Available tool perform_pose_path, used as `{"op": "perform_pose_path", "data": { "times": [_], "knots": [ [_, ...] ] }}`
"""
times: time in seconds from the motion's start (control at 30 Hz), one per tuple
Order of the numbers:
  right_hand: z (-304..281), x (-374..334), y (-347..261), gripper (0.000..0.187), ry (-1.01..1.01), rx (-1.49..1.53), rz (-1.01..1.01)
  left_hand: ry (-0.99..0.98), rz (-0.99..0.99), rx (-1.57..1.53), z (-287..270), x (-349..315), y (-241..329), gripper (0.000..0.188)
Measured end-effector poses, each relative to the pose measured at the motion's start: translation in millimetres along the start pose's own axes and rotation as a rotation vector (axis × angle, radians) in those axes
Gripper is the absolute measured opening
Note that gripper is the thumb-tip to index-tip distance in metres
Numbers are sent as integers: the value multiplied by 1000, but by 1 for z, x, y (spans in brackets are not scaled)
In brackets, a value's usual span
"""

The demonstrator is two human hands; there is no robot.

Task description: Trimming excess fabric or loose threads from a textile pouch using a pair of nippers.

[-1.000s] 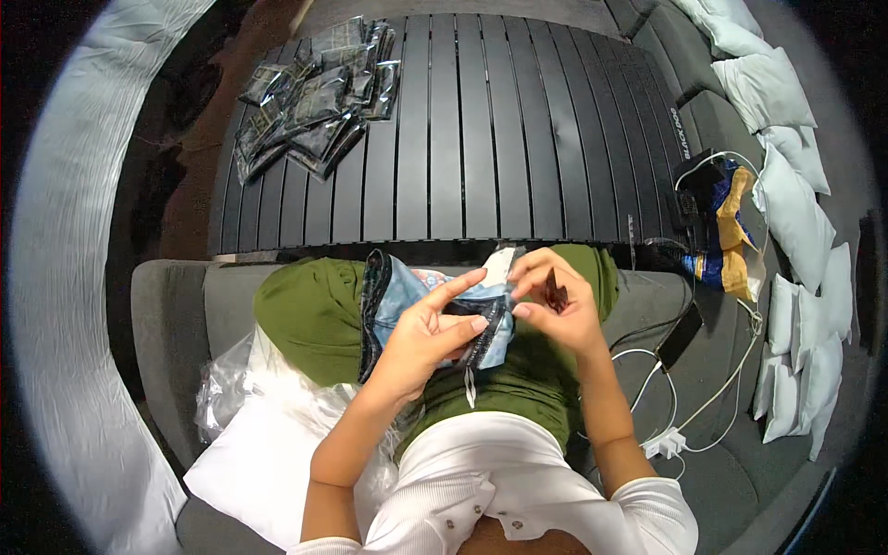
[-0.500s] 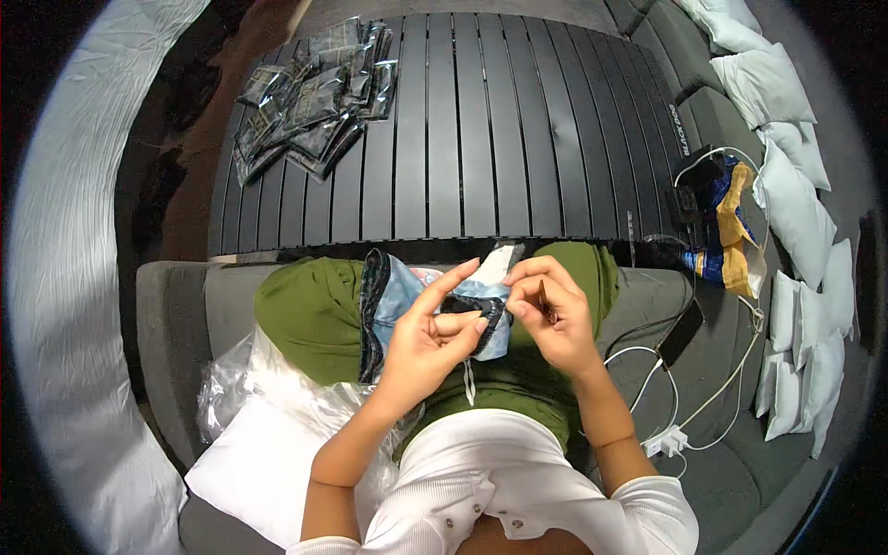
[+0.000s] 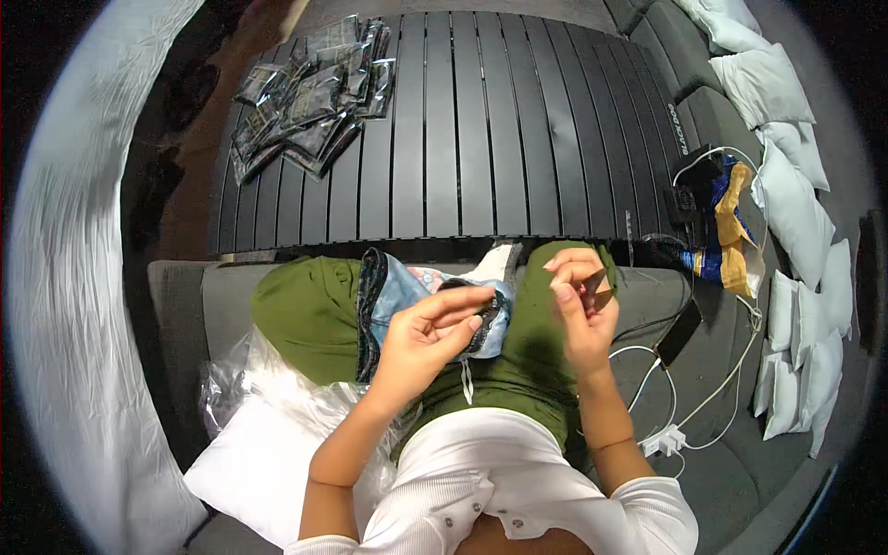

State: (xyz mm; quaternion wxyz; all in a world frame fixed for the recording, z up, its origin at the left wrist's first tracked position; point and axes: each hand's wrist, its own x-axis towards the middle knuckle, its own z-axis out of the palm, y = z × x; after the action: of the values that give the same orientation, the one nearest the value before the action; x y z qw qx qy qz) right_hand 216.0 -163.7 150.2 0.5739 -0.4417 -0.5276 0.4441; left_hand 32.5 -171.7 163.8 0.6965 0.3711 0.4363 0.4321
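A light-blue cloth piece (image 3: 393, 291) with black edging lies across my lap, partly on the left thigh. My left hand (image 3: 430, 338) is closed in a pinch on its black-trimmed edge near the middle. Away from the cloth, over the right thigh, my right hand (image 3: 587, 310) is held up with fingers curled and thumb tip near the forefinger. Something small and dark reddish shows within its curled fingers, too small and blurred to name. A patterned pinkish patch shows beside the blue cloth, and a white strip (image 3: 495, 261) sticks up behind it.
Ahead stands a black slatted table (image 3: 472, 139), with several clear-wrapped dark packets (image 3: 310, 102) at its far left. A white pillow (image 3: 254, 462) and clear plastic (image 3: 227, 388) lie at my left. Cables, a white plug (image 3: 664, 441), a phone (image 3: 682, 335) and a blue-yellow bag (image 3: 735, 231) are at my right.
My right hand has moved off the cloth, to the right and slightly up. My left hand keeps its pinch on the cloth edge, nearly unmoved.
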Motion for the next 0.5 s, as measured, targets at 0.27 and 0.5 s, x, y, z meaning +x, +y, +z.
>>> {"op": "perform_pose_path", "data": {
  "times": [0.27,0.5],
  "knots": [
    [-4,3,-11,16,-61,-8,44,-95,-67,175,-5,-2,3,27],
    [-13,-7,-11,32,-146,-135,105,-169,-145,29,-8,-1,5,35]
  ]
}}
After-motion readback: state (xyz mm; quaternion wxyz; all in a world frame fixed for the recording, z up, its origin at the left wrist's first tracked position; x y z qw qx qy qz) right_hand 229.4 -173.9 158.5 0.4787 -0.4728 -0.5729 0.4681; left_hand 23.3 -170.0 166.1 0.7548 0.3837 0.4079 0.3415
